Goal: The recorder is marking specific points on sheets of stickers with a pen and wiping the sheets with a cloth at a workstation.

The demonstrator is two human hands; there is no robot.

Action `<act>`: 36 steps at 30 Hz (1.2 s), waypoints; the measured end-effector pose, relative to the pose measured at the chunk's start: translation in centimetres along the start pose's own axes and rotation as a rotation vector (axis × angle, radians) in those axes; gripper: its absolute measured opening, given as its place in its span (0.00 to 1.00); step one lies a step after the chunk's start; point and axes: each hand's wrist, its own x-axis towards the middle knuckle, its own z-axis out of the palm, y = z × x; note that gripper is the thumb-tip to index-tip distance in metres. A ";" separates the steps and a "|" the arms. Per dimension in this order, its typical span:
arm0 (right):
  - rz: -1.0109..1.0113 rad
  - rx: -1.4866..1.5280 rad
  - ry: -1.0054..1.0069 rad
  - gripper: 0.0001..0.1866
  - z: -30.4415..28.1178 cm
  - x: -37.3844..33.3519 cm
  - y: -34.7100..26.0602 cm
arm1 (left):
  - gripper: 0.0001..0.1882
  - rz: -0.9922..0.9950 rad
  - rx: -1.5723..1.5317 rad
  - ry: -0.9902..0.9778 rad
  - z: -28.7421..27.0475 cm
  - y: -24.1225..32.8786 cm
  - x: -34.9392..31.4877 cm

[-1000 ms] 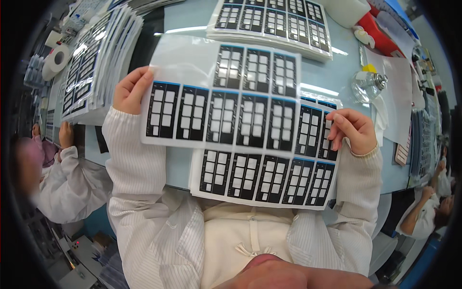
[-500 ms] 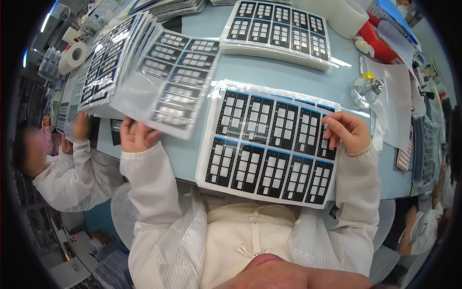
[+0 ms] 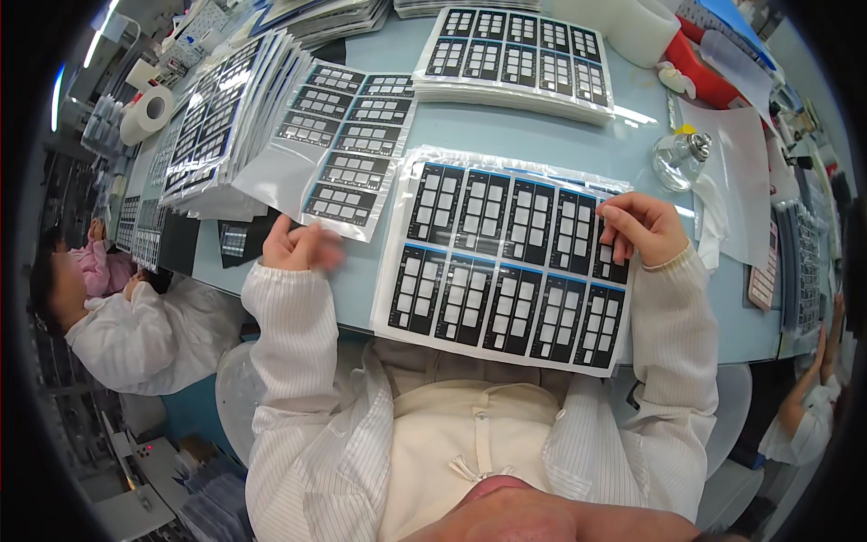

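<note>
Right hand [image 3: 643, 228] pinches the right edge of a glossy plastic sheet [image 3: 506, 262] of black rectangular panels with pale windows. The sheet lies flat at the near edge of the pale blue surface [image 3: 506, 131], its lower part overhanging toward the lap. Left hand [image 3: 302, 248] is at the near corner of a second, clear-sleeved panel sheet [image 3: 348, 149]; it's blurred, so I can't tell if it's gripping or just touching. That sheet leans against a fanned stack of similar sheets [image 3: 226, 126] near the left edge.

Risks:
- film is slick and floppy, so the overhanging sheet could slide off if the pinch slips
- the leaning sheet could skid off the stack
- a small glass bottle [image 3: 679, 158] sits near the right hand, easy to knock
</note>
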 end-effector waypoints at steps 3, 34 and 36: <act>-0.016 -0.019 0.020 0.11 0.0 0.0 0.2 | 0.15 -0.154 0.273 0.030 -0.1 0.6 -1.1; -0.218 -0.719 0.344 0.23 -3.4 0.2 1.2 | 0.26 1.149 0.750 -0.650 25.0 4.9 1.4; -0.209 -0.728 0.350 0.23 -3.1 0.4 1.6 | 0.26 1.150 0.725 -0.642 25.1 4.7 1.5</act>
